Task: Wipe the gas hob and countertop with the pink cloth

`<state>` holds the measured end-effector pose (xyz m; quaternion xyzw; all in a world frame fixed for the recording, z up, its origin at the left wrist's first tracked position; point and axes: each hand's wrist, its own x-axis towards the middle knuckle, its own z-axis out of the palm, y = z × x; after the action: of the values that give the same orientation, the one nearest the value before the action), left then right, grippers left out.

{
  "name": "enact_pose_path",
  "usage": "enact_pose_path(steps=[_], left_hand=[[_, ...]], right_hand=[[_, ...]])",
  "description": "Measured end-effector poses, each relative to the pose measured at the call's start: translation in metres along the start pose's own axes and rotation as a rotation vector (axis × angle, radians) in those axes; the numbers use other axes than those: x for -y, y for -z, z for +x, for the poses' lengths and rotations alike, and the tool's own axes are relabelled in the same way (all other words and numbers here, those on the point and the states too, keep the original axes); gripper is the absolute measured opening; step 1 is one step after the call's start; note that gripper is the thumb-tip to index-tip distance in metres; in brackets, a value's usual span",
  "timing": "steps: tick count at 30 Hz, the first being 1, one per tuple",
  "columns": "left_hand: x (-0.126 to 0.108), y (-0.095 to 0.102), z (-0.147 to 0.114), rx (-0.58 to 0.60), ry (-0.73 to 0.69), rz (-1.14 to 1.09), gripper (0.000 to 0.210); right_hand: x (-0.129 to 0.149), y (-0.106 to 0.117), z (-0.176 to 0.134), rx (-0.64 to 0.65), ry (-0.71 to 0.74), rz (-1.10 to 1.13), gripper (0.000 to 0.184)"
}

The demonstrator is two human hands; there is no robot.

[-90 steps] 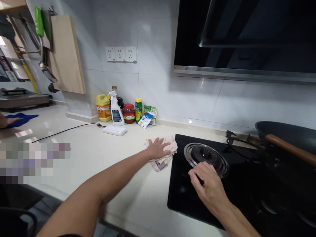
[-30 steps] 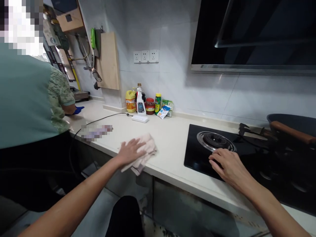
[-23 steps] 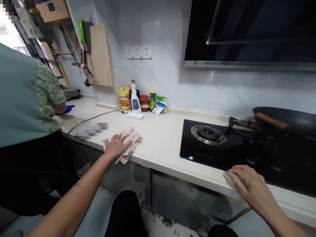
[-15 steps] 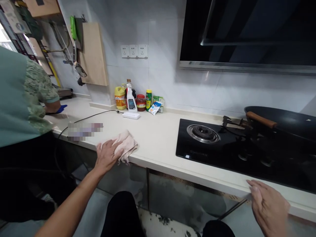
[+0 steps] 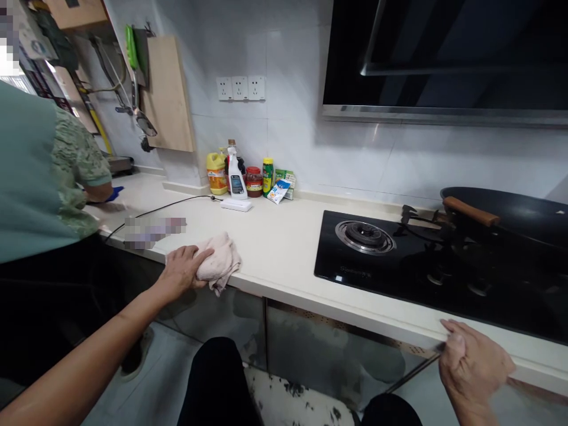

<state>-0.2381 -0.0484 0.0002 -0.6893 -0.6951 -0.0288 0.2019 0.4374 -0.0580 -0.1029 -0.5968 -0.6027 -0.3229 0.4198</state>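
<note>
Right, I see the pink cloth (image 5: 220, 260) bunched at the front edge of the counter (image 5: 279, 251), partly overhanging. My left hand (image 5: 181, 269) is curled around its left end. Just before the black stove (image 5: 386, 279), my right hand (image 5: 477, 361) is half-curled; whether it grips anything, I can't tell.

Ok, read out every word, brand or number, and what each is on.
Nothing reads clearly.
Yellow plastic jug: label too small.
White plastic spray bottle: label too small.
Red-lidded jar: too small.
Green yellow-capped canister: too small.
Blue-and-white packet: characters blurred.
Green packet: too small.
Black glass cooktop: lettering blurred.
</note>
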Motion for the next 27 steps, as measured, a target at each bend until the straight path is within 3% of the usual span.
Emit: enact_pose_path(steps=[10,14,17,22,27], left_hand=[[-0.015,0.005,-0.004,-0.013,-0.094,0.004,0.069],[-0.039,0.011,-0.003,-0.013,-0.175,-0.023,0.067],[-0.076,0.019,-0.002,-0.037,-0.261,-0.052,0.065],[-0.159,0.031,-0.002,-0.168,-0.454,-0.043,0.069],[-0.246,0.043,-0.001,-0.260,-0.602,-0.086,0.064]], right_hand=[[0.003,-0.007,0.000,-0.044,-0.017,-0.032,0.035],[0.006,-0.004,0.002,-0.039,-0.016,-0.034,0.034],[0.004,-0.006,0.003,-0.057,-0.018,-0.025,0.033],[0.008,-0.010,0.004,-0.111,-0.047,0.024,0.035],[0.021,0.007,0.014,0.038,-0.223,0.062,0.043]])
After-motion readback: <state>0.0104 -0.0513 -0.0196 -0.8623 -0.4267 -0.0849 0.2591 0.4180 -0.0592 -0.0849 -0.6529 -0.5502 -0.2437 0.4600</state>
